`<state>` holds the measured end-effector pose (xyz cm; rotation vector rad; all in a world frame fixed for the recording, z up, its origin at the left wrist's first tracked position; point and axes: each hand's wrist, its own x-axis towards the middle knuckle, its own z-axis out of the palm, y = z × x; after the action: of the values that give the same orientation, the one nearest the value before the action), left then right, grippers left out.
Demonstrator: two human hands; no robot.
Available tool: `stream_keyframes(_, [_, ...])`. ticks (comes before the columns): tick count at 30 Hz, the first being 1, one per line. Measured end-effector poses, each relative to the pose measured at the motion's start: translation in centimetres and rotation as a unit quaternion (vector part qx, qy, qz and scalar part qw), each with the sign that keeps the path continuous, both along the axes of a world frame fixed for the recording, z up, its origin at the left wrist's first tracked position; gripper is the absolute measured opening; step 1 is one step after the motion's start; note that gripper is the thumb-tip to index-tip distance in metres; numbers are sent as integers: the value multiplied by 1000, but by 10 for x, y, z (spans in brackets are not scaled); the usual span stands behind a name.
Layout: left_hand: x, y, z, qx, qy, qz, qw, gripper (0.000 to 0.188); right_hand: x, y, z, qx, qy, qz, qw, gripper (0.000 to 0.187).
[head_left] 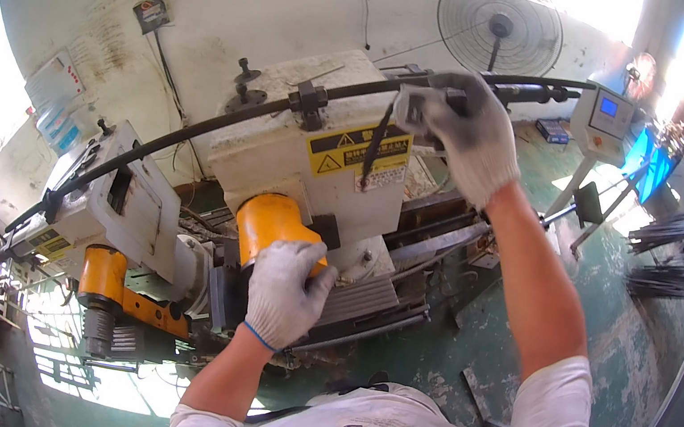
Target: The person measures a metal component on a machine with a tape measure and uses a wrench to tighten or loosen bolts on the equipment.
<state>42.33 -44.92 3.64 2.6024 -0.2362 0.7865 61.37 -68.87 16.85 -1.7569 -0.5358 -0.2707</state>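
Note:
My left hand (287, 288), in a white knit glove with a blue cuff, is closed over the lower end of an orange cylindrical housing (267, 217) on a pale machine head (254, 145). Higher up, my right hand (464, 130) wears a white glove with blackened fingers. Its fingers are curled in beside a long black bar (344, 90) that runs across the machine tops. A thin dark strip (373, 151) hangs beneath those fingers, over a yellow warning label (342, 157). What the right fingers grip is unclear.
A second pale machine head (132, 197) with an orange housing (104, 273) stands at left. Behind are a large round fan (500, 27) and a control box (609, 113) on a stand. Bundles of dark rods (665, 281) lie on a rack at right.

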Motion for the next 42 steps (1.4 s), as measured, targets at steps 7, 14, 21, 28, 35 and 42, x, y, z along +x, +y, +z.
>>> stream_keyframes(7, [5,1,7,-11,33,22,999,24,193,84,43,-318,-30,17,947,39])
stream_keyframes(14, [10,-3,13,-6,68,73,995,23,257,136,24,-343,64,284,893,41])
stream_keyframes(21, [18,-13,13,10,67,98,993,18,272,191,52,-449,-147,170,865,34])
stream_keyframes(28, [17,-20,16,4,70,133,989,23,302,256,9,-536,-196,261,779,43])
stream_keyframes(35, [29,-25,14,35,11,144,989,23,331,258,5,-324,-312,137,882,26])
stream_keyframes(42, [18,-22,-11,65,-5,171,983,29,305,109,53,-87,-340,61,934,26])
